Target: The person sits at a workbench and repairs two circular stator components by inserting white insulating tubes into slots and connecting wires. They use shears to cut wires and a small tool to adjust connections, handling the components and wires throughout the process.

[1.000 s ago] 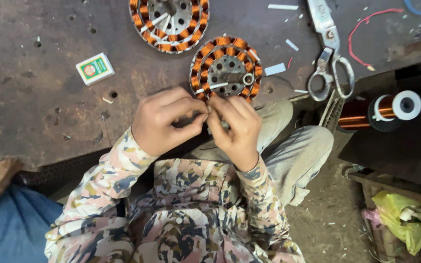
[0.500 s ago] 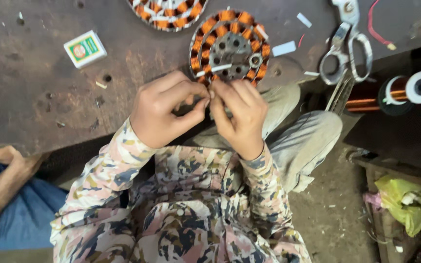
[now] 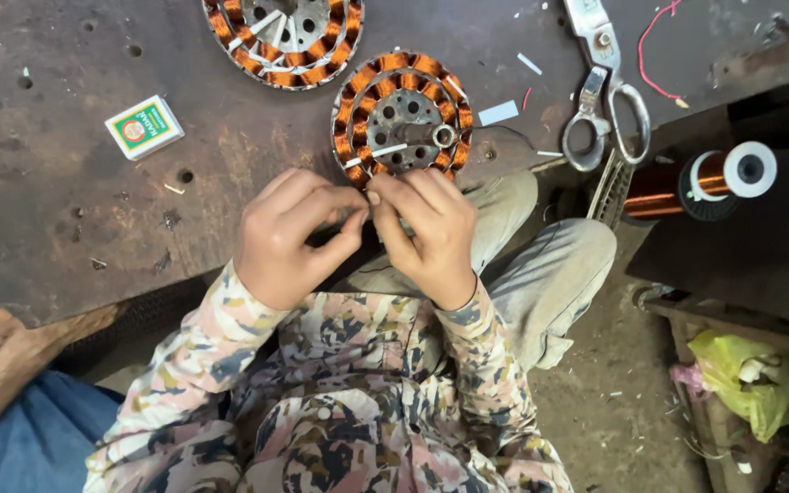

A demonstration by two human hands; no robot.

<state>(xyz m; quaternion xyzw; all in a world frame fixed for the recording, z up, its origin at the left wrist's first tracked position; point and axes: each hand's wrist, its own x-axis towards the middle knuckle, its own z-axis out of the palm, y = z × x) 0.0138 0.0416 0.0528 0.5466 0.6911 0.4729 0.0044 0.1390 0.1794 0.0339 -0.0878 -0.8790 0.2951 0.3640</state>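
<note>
A round stator point(image 3: 402, 117) wound with copper coils lies at the near edge of the rusty metal table point(image 3: 75, 219). Just in front of it my left hand point(image 3: 292, 239) and my right hand point(image 3: 427, 236) meet, fingertips pinched together on something small and thin at the stator's near rim. What they pinch is hidden by the fingers. A white strip sticks out of the stator's windings near the hub.
A second copper-wound stator point(image 3: 283, 36) lies farther back. Scissors point(image 3: 603, 91) and a red wire point(image 3: 655, 46) lie to the right, a small green and white box point(image 3: 143, 127) to the left. A copper wire spool point(image 3: 700, 180) rests at right. Another person's arm point(image 3: 20, 356) lies at lower left.
The view has shifted a little, so the table's things sit lower in the picture. Both hands stay pinched together at the stator's near edge. The other person's arm at the left has shifted.
</note>
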